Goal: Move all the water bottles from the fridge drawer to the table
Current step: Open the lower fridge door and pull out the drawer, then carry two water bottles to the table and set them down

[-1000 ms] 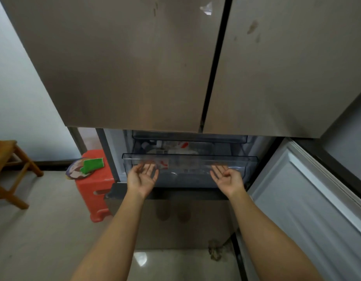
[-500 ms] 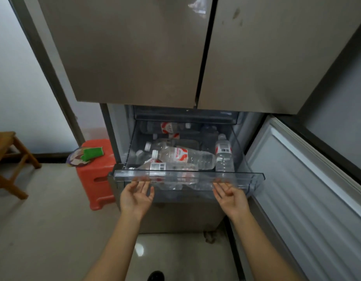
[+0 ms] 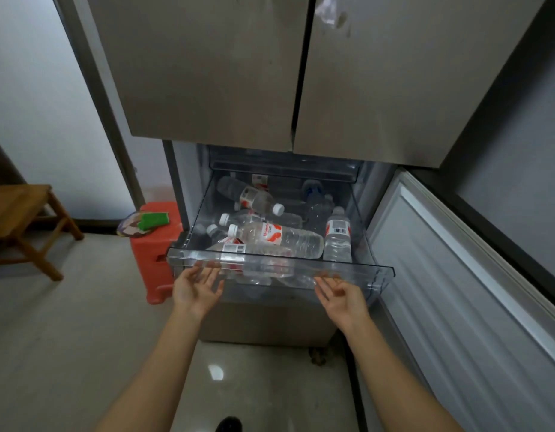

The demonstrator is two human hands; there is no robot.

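The clear plastic fridge drawer (image 3: 375, 271) stands pulled far out under the closed upper doors. Several clear water bottles with white caps and red-and-white labels lie jumbled in it: one large bottle (image 3: 282, 236) lies on its side at the front, one (image 3: 337, 236) stands upright at the right, another (image 3: 251, 196) lies further back. My left hand (image 3: 196, 286) is palm up under the drawer's front lip at the left, fingertips touching it. My right hand (image 3: 340, 294) is palm up just below the lip at the right. Both hold nothing.
The lower fridge door (image 3: 475, 291) hangs open at the right. An orange plastic stool (image 3: 154, 257) with a green sponge (image 3: 153, 220) stands left of the fridge. A wooden stool (image 3: 17, 219) is at the far left. The floor is tiled.
The drawer has slid out from nearly closed to fully extended, showing the bottles. Both hands came back toward me with its front lip, and the view has tilted down.
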